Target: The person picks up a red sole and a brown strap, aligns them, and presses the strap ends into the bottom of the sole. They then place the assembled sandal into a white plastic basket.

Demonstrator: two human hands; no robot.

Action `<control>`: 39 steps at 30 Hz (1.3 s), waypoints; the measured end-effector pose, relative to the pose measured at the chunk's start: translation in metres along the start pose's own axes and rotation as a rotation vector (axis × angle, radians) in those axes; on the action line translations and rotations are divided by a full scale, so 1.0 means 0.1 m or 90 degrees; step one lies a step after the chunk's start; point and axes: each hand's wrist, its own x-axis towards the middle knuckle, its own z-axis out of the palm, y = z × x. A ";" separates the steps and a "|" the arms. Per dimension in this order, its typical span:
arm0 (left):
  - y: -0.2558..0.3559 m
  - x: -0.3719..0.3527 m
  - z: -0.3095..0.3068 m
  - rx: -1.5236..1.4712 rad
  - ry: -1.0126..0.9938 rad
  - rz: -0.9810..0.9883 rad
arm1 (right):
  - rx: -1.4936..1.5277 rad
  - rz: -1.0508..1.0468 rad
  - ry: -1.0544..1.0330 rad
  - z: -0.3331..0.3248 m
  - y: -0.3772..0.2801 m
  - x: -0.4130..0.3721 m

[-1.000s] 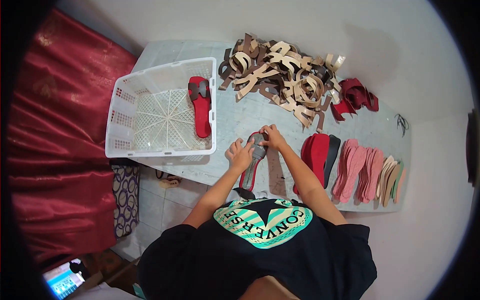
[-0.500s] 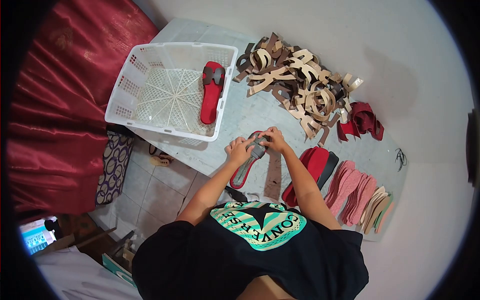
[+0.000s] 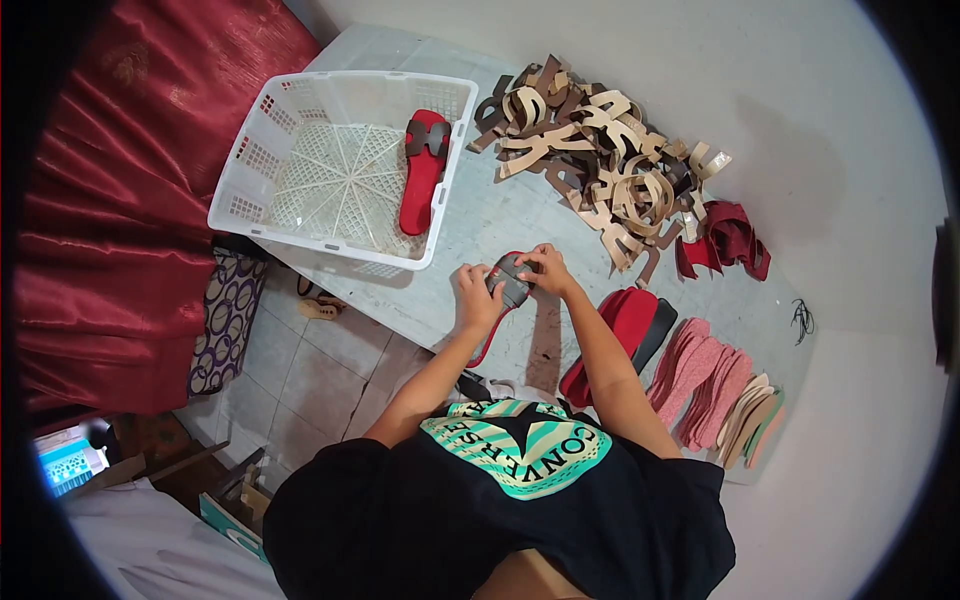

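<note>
A red sandal sole [image 3: 497, 322] with a dark grey strap [image 3: 511, 281] lies on the pale table [image 3: 470, 235] in front of me. My left hand [image 3: 474, 293] grips the sole's left side at the strap. My right hand [image 3: 542, 267] pinches the strap's right end against the sole. A finished red sandal with a dark strap [image 3: 423, 168] lies inside the white plastic basket [image 3: 262, 170] at the table's left end.
A heap of tan and brown cut straps [image 3: 600, 150] fills the table's far side, with red straps [image 3: 725, 240] to its right. Red and black soles [image 3: 632, 325] and pink and beige insoles [image 3: 712, 378] lie in rows at my right. A red curtain [image 3: 110, 190] hangs at left.
Both hands have shifted slightly up the sandal and closed in on the strap. The view has swung a little, so the basket sits higher in the frame.
</note>
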 end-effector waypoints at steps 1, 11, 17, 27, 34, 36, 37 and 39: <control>0.04 -0.01 -0.02 0.075 0.075 -0.006 | -0.001 -0.002 -0.002 -0.01 0.00 0.00; -0.03 0.12 -0.08 0.185 -0.255 -0.172 | -0.009 0.042 -0.082 -0.06 -0.03 0.07; 0.02 0.13 -0.05 0.337 -0.226 0.024 | -0.004 0.051 -0.089 -0.08 -0.05 0.08; -0.02 0.19 0.05 0.548 -0.309 0.204 | -0.029 0.036 -0.081 -0.08 -0.06 0.06; -0.08 0.22 -0.10 0.283 -0.292 0.145 | -0.007 0.027 -0.081 -0.06 -0.01 0.07; -0.12 0.20 -0.11 0.249 -0.254 0.169 | -0.008 0.019 -0.077 -0.05 0.00 0.07; -0.13 0.19 -0.12 0.216 -0.215 0.193 | -0.006 0.017 -0.077 -0.05 0.00 0.06; -0.15 0.15 -0.14 0.176 -0.192 0.191 | -0.004 0.016 -0.077 -0.06 0.00 0.06</control>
